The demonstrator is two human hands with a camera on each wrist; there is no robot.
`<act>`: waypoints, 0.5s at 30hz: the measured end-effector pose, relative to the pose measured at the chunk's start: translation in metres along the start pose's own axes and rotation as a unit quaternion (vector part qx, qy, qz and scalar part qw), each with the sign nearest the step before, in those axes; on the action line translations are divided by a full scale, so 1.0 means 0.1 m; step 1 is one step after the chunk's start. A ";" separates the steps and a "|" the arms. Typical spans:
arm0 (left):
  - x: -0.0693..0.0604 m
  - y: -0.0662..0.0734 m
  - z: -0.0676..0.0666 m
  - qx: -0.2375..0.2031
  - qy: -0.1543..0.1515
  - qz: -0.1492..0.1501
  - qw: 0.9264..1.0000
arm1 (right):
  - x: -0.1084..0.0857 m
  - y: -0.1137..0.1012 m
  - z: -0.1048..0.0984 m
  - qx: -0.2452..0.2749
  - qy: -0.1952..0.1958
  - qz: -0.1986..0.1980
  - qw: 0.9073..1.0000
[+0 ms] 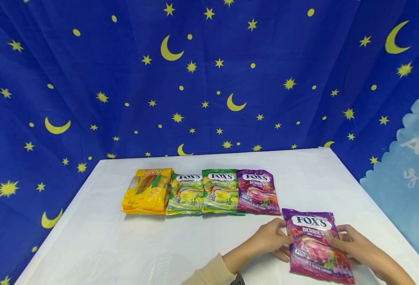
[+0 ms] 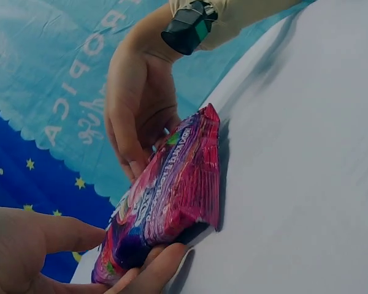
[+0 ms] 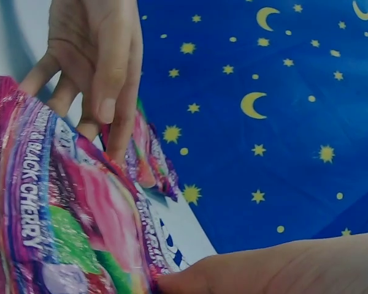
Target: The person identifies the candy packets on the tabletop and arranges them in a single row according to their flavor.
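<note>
A purple Fox's Berries candy bag (image 1: 316, 247) is held at the front right of the white table, tilted toward the head camera. My left hand (image 1: 271, 239) grips its left edge, thumb in front and fingers behind. On the opposite edge, my right hand (image 1: 357, 247) pinches the bag with its thumb over the front. In the left wrist view the candy bag (image 2: 172, 190) shows its crimped bottom edge close to the tabletop, with the right hand (image 2: 141, 104) beyond it. The right wrist view shows the left hand (image 3: 98, 61) along the bag's far edge.
Farther back lies a row: a yellow candy bag (image 1: 150, 192), two green Fox's Spring Tea bags (image 1: 185, 194) (image 1: 220, 192), and another purple Fox's Berries bag (image 1: 257, 192). They stand side by side on the white table (image 1: 99, 237). A blue star-and-moon cloth (image 1: 202, 79) hangs behind.
</note>
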State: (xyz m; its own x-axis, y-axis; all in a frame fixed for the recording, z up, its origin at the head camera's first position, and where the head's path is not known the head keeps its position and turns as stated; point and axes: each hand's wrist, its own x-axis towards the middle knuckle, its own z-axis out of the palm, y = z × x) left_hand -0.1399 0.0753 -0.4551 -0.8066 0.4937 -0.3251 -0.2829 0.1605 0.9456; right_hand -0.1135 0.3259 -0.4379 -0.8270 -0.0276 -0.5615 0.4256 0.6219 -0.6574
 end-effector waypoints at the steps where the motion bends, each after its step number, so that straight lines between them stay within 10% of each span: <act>1: -0.01 0.00 0.02 0.001 0.000 0.000 1.000 | -0.02 0.01 0.00 0.007 -0.004 0.005 1.000; 15: -0.13 0.07 -0.04 0.027 0.033 0.039 0.998 | -0.14 -0.13 0.05 0.073 0.005 -0.049 0.996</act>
State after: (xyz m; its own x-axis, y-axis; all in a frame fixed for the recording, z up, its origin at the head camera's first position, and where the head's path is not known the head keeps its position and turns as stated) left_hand -0.1340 0.0666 -0.4444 -0.8579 0.4491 -0.2495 -0.1916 0.1709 0.9665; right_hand -0.1059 0.3148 -0.4244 -0.8706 -0.0738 -0.4864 0.3911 0.4960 -0.7753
